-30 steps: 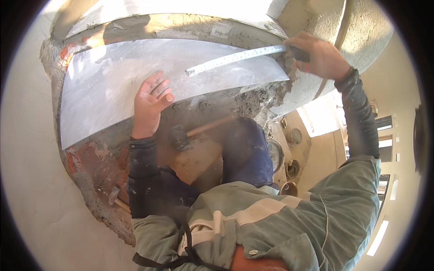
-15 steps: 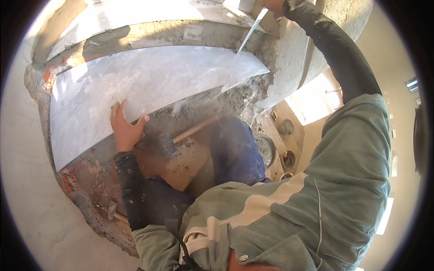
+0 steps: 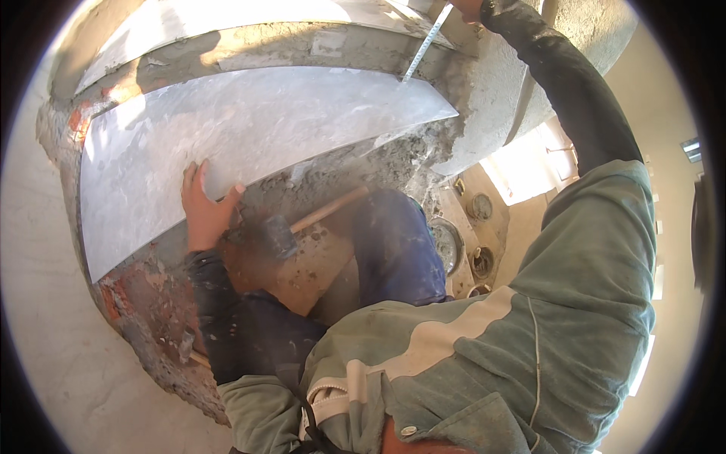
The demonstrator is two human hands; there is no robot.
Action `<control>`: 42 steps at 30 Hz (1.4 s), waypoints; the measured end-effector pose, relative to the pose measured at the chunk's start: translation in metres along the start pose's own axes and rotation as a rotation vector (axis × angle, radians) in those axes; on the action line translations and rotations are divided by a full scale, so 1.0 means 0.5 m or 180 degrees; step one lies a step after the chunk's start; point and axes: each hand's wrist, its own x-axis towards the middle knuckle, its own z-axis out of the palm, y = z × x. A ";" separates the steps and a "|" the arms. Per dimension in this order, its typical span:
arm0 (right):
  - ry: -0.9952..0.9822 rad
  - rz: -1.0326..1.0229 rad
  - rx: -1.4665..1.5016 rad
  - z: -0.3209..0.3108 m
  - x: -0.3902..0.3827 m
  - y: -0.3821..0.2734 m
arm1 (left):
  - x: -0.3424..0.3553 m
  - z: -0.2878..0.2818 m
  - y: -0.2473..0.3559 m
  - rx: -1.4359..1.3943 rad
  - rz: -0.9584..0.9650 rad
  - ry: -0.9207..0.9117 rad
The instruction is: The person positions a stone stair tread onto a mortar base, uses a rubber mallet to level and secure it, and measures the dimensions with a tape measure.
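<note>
A large grey stone slab (image 3: pixel 249 136) with a curved far edge lies over rough mortar. My left hand (image 3: pixel 206 204) rests on its near edge, fingers spread on the top face and thumb apart; it holds nothing. At the upper right, my right hand (image 3: pixel 467 9) is partly cut off by the picture's edge. It is closed at the upper end of a pale tape measure (image 3: pixel 427 41), whose lower end meets the slab's far edge near the right corner. The tape's case, if any, is out of sight.
A mallet (image 3: pixel 281 236) with a black head and wooden handle lies near my knees. A small hammer (image 3: pixel 186 346) lies at the lower left. Several containers, including a round bucket (image 3: pixel 446 246), stand at right. A curved plastered wall (image 3: pixel 491 113) rises beyond the slab's right end.
The view has shifted slightly. My left hand stays spread on the slab, and my right hand still holds the tape measure at the far edge.
</note>
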 end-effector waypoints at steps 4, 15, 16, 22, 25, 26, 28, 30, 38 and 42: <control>-0.0003 0.0081 0.0124 -0.044 0.043 -0.022 | 0.040 -0.041 -0.081 0.0889 -0.0203 -0.0159; 0.1445 -0.0554 0.1805 -0.404 0.149 -0.043 | 0.182 -0.204 -0.238 0.1944 -0.1422 -0.0155; 0.1720 -0.0656 0.1721 -0.430 0.201 -0.045 | 0.194 -0.205 -0.240 0.1967 -0.1463 -0.0172; 0.2768 -0.0928 0.1143 -0.713 0.435 -0.168 | 0.237 -0.211 -0.275 0.1843 -0.1551 -0.0025; 0.3346 -0.0996 0.1280 -0.787 0.584 -0.248 | 0.250 -0.213 -0.289 0.1805 -0.1565 -0.0030; 0.3305 -0.0961 0.0922 -0.807 0.624 -0.274 | 0.259 -0.213 -0.286 0.1814 -0.1543 -0.0083; 0.3243 -0.0929 0.0203 -0.859 0.706 -0.326 | 0.273 -0.219 -0.292 0.1684 -0.1557 -0.0049; 0.3553 -0.1139 0.0564 -0.893 0.770 -0.360 | 0.290 -0.225 -0.302 0.1655 -0.1541 -0.0052; 0.3443 -0.0945 0.1473 -1.012 0.893 -0.493 | 0.341 -0.252 -0.339 0.1723 -0.1584 -0.0099; 0.3231 -0.0860 0.1348 -1.048 0.931 -0.551 | 0.348 -0.249 -0.350 0.1743 -0.1595 -0.0120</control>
